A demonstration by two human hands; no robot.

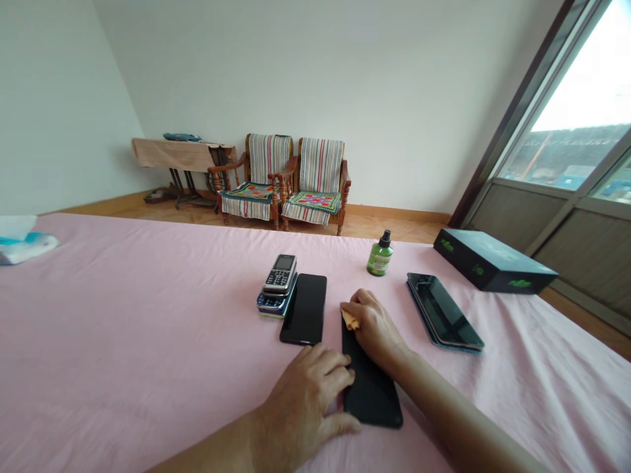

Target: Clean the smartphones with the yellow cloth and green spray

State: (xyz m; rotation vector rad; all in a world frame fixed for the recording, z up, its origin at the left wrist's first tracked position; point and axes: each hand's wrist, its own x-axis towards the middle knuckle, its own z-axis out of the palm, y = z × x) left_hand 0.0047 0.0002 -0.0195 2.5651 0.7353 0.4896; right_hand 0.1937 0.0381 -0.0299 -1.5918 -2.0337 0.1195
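Note:
A black smartphone (371, 387) lies flat on the pink cloth (148, 315) in front of me. My left hand (303, 404) rests on the phone's left edge, fingers curled against it, pinning it down. My right hand (375, 328) is closed on a small yellow cloth (350, 320), pressed on the phone's far end. Just to the left lies a second black smartphone (305, 307). Beside that one sits a small stack of keypad phones (279, 286).
A green spray bottle (380, 255) stands beyond my right hand. A stack of dark-screened phones (444, 312) lies to the right, a black box (493, 259) behind it. A white-blue packet (22, 243) sits far left. Two striped wooden chairs (286, 180) and a side table stand by the wall.

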